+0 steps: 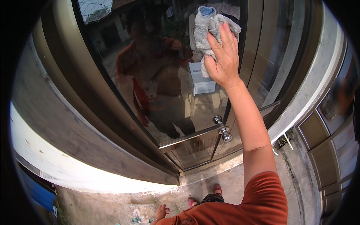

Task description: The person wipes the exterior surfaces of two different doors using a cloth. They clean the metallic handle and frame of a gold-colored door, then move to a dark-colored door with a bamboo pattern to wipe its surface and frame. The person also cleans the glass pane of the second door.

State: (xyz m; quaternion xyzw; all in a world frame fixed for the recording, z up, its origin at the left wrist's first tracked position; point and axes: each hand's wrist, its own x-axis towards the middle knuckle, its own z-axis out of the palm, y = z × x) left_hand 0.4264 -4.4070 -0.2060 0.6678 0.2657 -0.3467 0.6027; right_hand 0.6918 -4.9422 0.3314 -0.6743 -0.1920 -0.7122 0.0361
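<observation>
With fingers spread, my right hand (225, 57) presses a bunched grey terry cloth (203, 35) against the upper right part of a dark glass door pane (168, 70). A blue patch shows at the cloth's top end. The pane sits in a bronze-coloured metal frame (254, 50). Below my forearm a round chrome doorknob (225, 134) sticks out, with its reflection beside it in the glass. My left hand (162, 211) hangs low at my side, apart from the door, with nothing seen in it.
A white wire cage (136, 213) stands on the concrete ground (92, 199) near my left hand. Through the glass shows a light grey plastic box (203, 81). A blue object (38, 185) lies at the far left. Brown panels (323, 157) stand to the right. My red shoes (217, 189) are below.
</observation>
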